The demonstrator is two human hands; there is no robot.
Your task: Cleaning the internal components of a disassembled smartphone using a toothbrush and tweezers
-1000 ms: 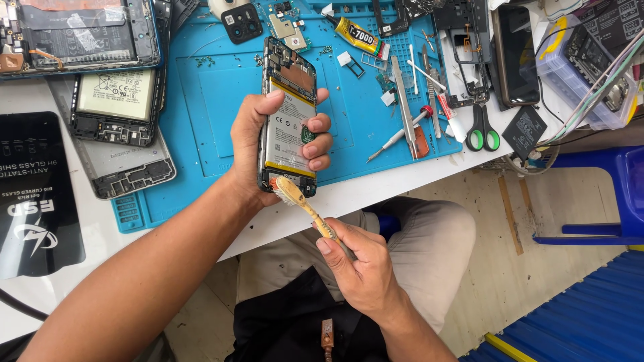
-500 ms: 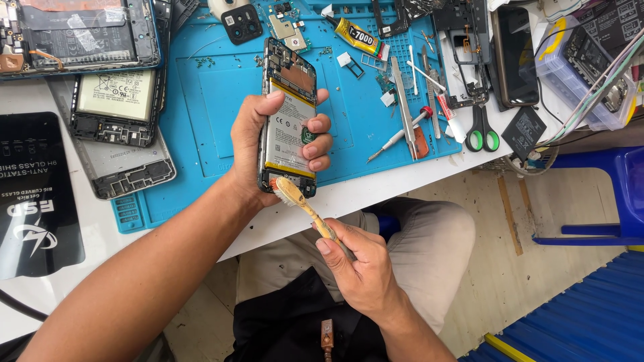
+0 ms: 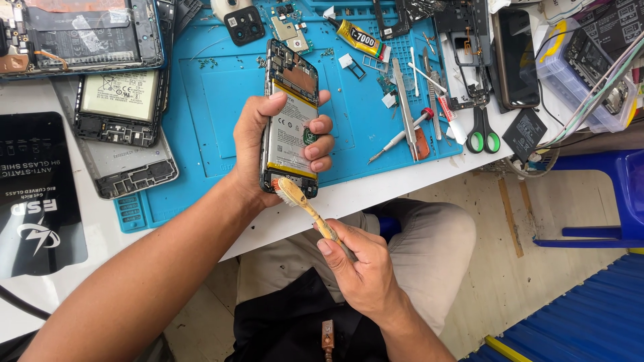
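Note:
My left hand [image 3: 265, 144] grips an opened phone [image 3: 290, 114] with its back cover off, so the battery and circuit board show. It is held upright over the front edge of the blue work mat [image 3: 215, 100]. My right hand [image 3: 359, 265] holds a worn toothbrush [image 3: 305, 204] by its yellowish handle. The bristle head touches the bottom end of the phone, just below the battery.
Other opened phones [image 3: 121, 107] lie at the left of the mat, beside a black packet [image 3: 37, 194]. A glue tube [image 3: 359, 37], tweezers [image 3: 404, 107], a screwdriver [image 3: 402, 137], green-handled scissors [image 3: 483, 131] and a dark phone [image 3: 515, 57] lie to the right. A blue stool [image 3: 604, 201] stands at the right.

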